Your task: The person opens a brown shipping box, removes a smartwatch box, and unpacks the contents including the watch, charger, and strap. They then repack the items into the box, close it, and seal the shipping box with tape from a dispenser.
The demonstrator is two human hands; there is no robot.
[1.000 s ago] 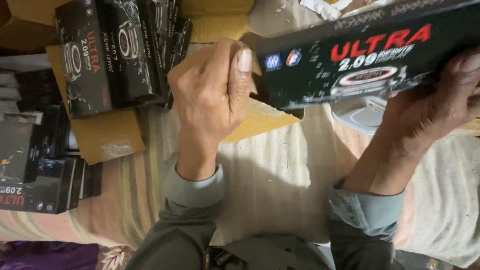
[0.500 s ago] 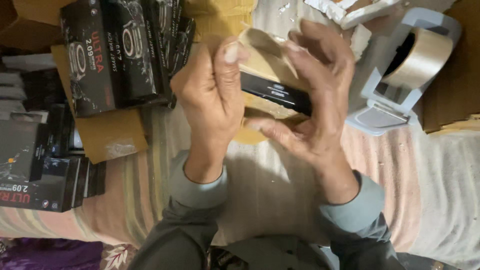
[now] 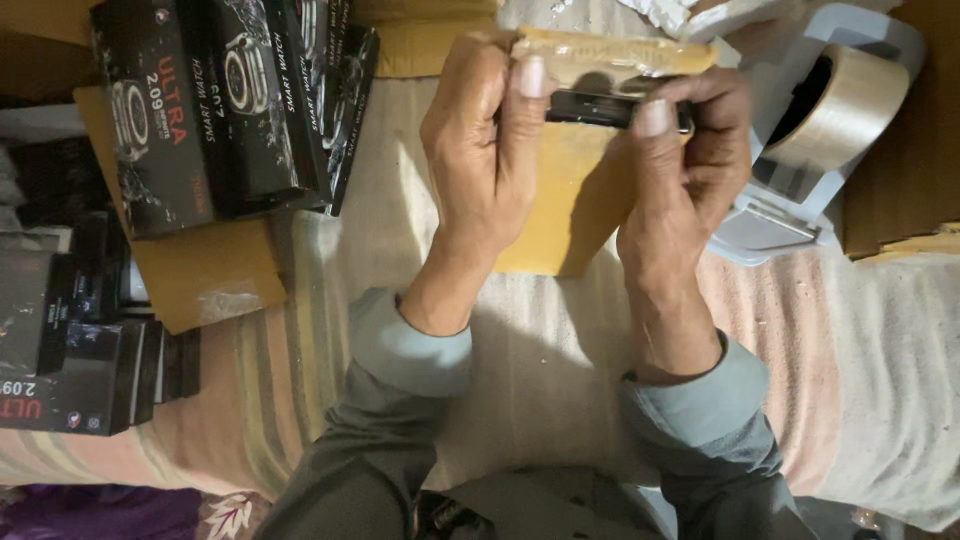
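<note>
Holding a slim black box (image 3: 600, 108) at the mouth of a tan padded envelope (image 3: 560, 200), both hands on it. Box long axis runs left-right across the view, level with the envelope's open top edge; only a narrow black strip shows, the rest is either inside or hidden behind the fingers, can't tell which.

Left hand (image 3: 480, 140): closed, thumb over the box's left end, fingers wrapped behind the envelope's top corner. Right hand (image 3: 685, 150): closed, thumb pressing the box's right end, fingers curled around the envelope's far side. Neither hand is nearer, each pinches one end, box sits between them. Envelope body hangs down from the hands toward the person, lying against the striped cloth (image 3: 300, 400).

Around it:
- stack of black smartwatch boxes (image 3: 220, 110) upper left, on more tan envelopes (image 3: 205, 275), well apart from the left hand
- more black boxes (image 3: 80, 370) at the left edge, lower down
- roll of clear packing tape (image 3: 845, 105) on a pale grey dispenser (image 3: 770, 225), just beside the right hand
- brown cardboard (image 3: 900, 200) at the right edge
</note>
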